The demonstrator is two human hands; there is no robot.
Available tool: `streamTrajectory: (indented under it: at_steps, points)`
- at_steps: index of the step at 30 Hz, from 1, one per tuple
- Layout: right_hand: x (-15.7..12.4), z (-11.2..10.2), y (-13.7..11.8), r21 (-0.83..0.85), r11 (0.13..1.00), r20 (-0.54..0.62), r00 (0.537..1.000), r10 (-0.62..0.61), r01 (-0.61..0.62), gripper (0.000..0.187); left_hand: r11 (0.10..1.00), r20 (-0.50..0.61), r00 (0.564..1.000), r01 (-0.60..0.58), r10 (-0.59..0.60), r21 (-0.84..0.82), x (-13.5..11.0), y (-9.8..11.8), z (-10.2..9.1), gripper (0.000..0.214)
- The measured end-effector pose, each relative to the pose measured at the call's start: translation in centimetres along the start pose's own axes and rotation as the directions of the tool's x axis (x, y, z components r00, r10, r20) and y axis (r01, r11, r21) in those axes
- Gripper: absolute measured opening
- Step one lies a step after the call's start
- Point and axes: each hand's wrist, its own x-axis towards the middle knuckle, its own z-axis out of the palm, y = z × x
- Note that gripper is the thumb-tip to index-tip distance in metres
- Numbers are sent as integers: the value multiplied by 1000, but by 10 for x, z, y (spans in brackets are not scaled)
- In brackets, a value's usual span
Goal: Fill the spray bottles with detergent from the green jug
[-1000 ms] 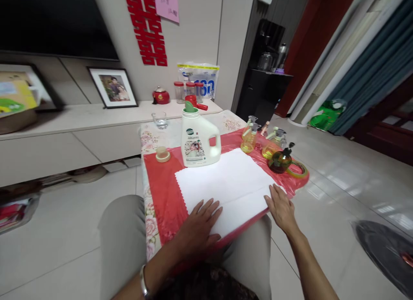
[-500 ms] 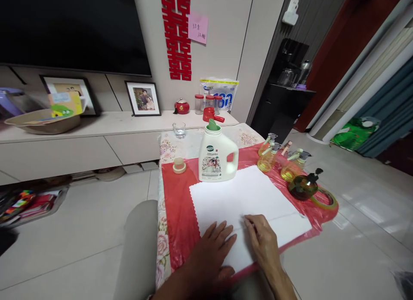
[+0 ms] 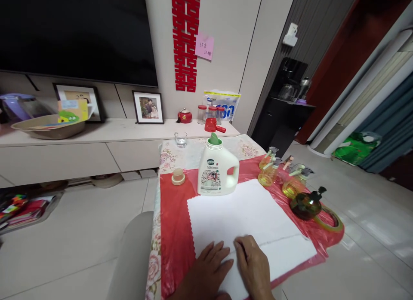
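Observation:
A white cloth (image 3: 232,214) with a zigzag left edge lies flat in front of me, a thin grey line running across its lower part. My left hand (image 3: 209,265) rests on the cloth's near left part, fingers stretched out and palm down. Just right of it, my right hand (image 3: 253,265) is closed, fingertips curled down onto the cloth at the left end of the grey line. Whatever those fingers may hold is hidden. Beyond the cloth stands an uncapped white detergent jug (image 3: 217,171) with a green spout. Its pale cap (image 3: 178,176) sits to the left.
Several pump bottles (image 3: 267,173) with yellow liquid, a dark pump bottle (image 3: 305,205) and a roll of tape (image 3: 331,219) stand along the right side on red plastic sheeting (image 3: 176,214). A glass cup (image 3: 180,139) and a red scoop (image 3: 211,125) are farther back.
My right hand has slid left along the grey line, closer to my left hand. The left hand stays spread on the cloth. The view has tilted upward slightly.

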Motion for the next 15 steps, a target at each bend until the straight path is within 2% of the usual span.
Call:
streamTrajectory:
  at_steps: [5,10,15]
  points:
    - [2,-1,-3,-29,1000,6,1000,2,-2,32,1000,-182,983,-17,15,-6,-5,-4,5,51]
    - [4,-3,-4,-48,999,19,1000,4,-3,33,999,-347,938,-30,13,-45,-5,-5,0,34]
    - [9,-5,-5,-54,998,68,998,17,-13,26,995,-385,921,31,-66,-96,-8,-3,-6,28]
